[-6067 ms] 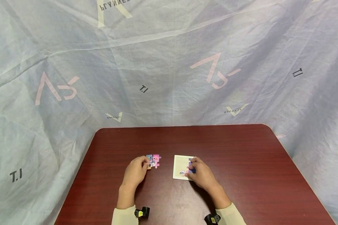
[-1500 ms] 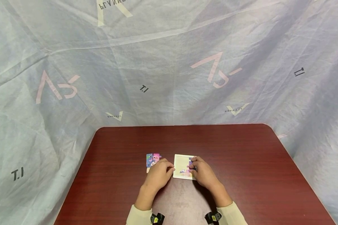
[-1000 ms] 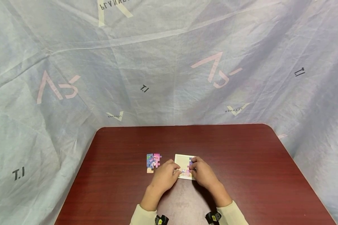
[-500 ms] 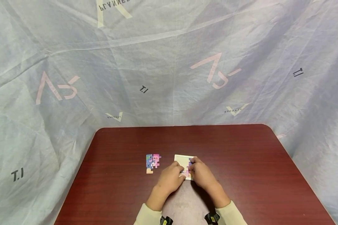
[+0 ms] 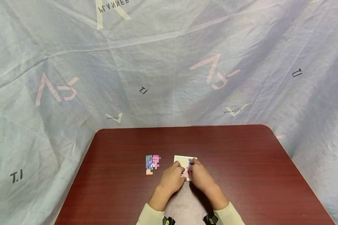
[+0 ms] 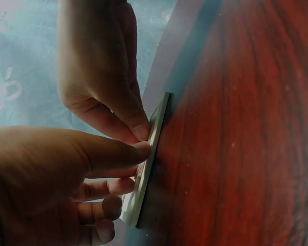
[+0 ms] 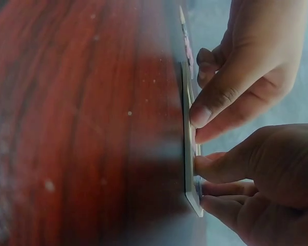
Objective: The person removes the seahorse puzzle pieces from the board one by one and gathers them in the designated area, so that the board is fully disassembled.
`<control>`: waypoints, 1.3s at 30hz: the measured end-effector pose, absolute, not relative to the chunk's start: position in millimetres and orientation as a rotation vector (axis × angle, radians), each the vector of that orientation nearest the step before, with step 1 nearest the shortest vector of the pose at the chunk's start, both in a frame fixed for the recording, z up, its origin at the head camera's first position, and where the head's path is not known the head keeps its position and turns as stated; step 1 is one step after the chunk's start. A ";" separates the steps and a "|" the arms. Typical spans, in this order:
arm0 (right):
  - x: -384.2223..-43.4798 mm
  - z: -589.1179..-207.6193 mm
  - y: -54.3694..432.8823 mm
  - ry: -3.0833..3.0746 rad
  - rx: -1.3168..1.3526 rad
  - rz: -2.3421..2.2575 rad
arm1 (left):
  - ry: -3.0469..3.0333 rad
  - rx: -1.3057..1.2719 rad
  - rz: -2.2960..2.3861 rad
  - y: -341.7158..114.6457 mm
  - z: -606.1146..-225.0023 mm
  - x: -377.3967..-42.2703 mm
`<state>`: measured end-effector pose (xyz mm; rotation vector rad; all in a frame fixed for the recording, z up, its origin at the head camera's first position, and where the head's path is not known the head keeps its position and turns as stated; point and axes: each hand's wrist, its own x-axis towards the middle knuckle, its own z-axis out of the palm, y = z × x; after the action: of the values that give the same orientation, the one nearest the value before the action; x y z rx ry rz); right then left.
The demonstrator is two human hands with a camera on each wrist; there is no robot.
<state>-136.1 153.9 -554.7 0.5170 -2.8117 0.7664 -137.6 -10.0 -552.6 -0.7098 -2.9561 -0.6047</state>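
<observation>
A shallow cream puzzle tray lies on the table between my hands, with several jigsaw pieces set along its right and near sides. My left hand has thumb and index finger drawn together low in the tray. They seem to pinch a puzzle piece, mostly hidden by the fingers. My right hand rests its thumb and fingertips on the pieces at the tray's right side, close to the left fingertips. Seen from the right wrist, the tray lies flat under both hands.
Left of the tray, several loose pink and blue puzzle pieces lie grouped together. The dark red table stretches out on all sides. Grey printed cloth hangs behind its far edge.
My left hand has moved right, from the loose pieces over to the tray, and its fingertips now touch down near the lower middle. My right hand stays at the tray's right side.
</observation>
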 end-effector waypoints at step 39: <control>-142.2 -556.2 160.4 -2.853 0.481 0.900 | -2.980 -0.662 -0.666 -8.1 -549.4 -138.7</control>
<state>-142.2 160.4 -556.2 0.4809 -2.8528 0.9003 -138.7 -8.1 -549.4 -0.6617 -2.9795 -0.6655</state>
